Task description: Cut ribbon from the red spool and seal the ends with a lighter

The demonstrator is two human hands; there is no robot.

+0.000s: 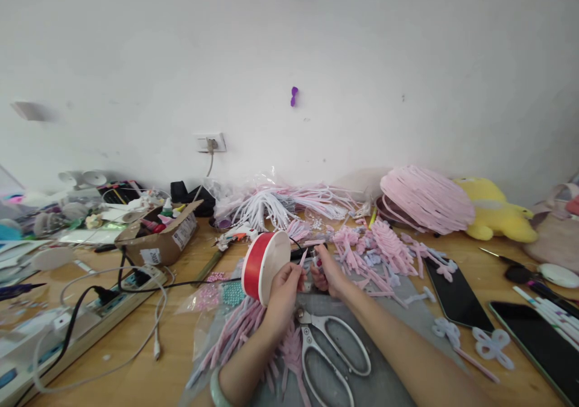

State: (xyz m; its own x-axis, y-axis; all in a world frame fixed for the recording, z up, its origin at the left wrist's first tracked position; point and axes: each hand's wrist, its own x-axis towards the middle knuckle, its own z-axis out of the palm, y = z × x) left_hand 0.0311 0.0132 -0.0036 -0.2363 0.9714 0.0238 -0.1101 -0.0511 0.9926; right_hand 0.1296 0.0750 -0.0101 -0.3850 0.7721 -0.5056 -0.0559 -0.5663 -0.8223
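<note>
Our left hand [284, 283] pinches a slim pink strip [304, 256] above the gray mat [384, 390], near the counter's [174, 340] middle; our right hand [327, 271] curls around a small object we cannot make out. Just beside the left hand we see the red ribbon spool [257, 265], then scissors [309, 336] toward the near edge, a power strip [115, 322] by the left, and a yellow plush [493, 211] near the back right corner.

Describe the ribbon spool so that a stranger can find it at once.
On the wooden table, find the grey mat at front centre. Toward the mat's left side, beyond a bundle of pink and lilac stems, is the ribbon spool. Its wide red band and round white side stand out from the pale stems.
</note>
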